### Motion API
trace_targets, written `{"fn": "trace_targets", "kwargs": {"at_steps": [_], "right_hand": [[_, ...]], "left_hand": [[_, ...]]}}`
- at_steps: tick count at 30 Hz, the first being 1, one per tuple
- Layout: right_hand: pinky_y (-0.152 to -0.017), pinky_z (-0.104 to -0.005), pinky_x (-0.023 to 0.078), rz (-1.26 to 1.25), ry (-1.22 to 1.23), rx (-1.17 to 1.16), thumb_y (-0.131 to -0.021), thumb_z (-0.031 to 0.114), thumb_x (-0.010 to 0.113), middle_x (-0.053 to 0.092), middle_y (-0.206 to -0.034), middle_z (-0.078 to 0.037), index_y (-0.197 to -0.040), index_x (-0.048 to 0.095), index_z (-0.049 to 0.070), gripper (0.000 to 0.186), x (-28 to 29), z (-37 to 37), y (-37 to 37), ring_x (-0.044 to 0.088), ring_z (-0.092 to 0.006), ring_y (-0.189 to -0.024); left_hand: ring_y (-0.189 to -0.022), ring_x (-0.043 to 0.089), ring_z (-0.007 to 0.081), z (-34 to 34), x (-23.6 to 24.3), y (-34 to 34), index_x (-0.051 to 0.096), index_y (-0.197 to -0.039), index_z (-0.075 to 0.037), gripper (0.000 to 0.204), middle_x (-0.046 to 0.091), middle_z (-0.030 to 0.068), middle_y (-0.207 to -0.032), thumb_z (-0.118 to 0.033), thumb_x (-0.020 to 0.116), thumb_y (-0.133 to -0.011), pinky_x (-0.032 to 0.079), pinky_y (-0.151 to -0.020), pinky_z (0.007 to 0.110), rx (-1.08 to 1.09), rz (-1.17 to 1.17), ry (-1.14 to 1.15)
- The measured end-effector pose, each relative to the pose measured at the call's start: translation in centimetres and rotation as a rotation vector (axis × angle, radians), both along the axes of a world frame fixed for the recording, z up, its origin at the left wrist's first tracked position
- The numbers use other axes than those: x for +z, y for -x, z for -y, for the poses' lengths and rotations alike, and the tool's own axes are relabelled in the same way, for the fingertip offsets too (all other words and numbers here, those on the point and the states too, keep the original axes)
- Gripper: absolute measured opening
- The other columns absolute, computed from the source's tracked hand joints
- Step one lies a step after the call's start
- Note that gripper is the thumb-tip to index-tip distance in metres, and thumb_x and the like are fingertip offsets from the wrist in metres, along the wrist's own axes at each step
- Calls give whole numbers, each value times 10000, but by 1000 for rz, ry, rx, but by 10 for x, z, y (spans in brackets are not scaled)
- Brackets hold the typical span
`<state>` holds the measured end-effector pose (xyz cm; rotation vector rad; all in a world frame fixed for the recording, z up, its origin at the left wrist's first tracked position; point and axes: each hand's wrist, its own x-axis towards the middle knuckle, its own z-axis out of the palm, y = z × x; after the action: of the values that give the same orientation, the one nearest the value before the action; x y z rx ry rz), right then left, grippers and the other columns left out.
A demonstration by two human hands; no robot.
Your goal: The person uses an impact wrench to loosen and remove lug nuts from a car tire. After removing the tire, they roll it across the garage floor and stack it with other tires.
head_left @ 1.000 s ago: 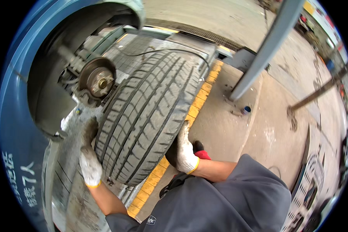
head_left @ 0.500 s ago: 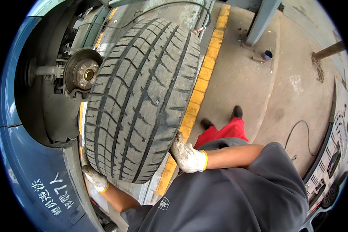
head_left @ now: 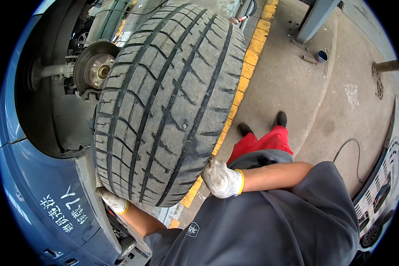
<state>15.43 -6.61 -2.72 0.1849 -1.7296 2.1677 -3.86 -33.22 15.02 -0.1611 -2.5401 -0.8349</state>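
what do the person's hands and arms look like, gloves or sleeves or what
Both hands wear dirty white knit work gloves with yellow cuff bands: the left hand and the right hand. The forearms are bare below short grey sleeves of a work shirt, which has a small white emblem on the chest. No watch or jewellery shows.

A blue car (head_left: 35, 177) is on the left, with a bare brake disc (head_left: 95, 66) in its wheel arch. A yellow line (head_left: 248, 57) runs along the grey floor (head_left: 297, 88). A small can (head_left: 321, 56) sits near a post (head_left: 314, 17).
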Motion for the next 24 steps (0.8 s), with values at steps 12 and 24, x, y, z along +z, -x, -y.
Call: {"fn": "trace_targets", "kwargs": {"at_steps": [12,24], "right_hand": [[-850,-379,436,157,116,39,-1084,152,254,519,-998,-115,-1226,480,-64,343,-18,14,-6,516,-255,-914],[-1119,-350,331,745,646,-109,-1033,589,261,438,-1487,-60,-1496,354,49,718,23,-49,-1,413,-233,-1320]], "left_hand": [[-1372,408,283,-2,-2,-2,353,-1450,105,891,447,216,-1467,-640,150,-1005,260,-1163,378,-102,122,-61],[-1374,409,281,-148,29,28,342,-1453,111,881,449,220,-1466,-633,184,-1008,273,-1154,363,-872,859,122]]}}
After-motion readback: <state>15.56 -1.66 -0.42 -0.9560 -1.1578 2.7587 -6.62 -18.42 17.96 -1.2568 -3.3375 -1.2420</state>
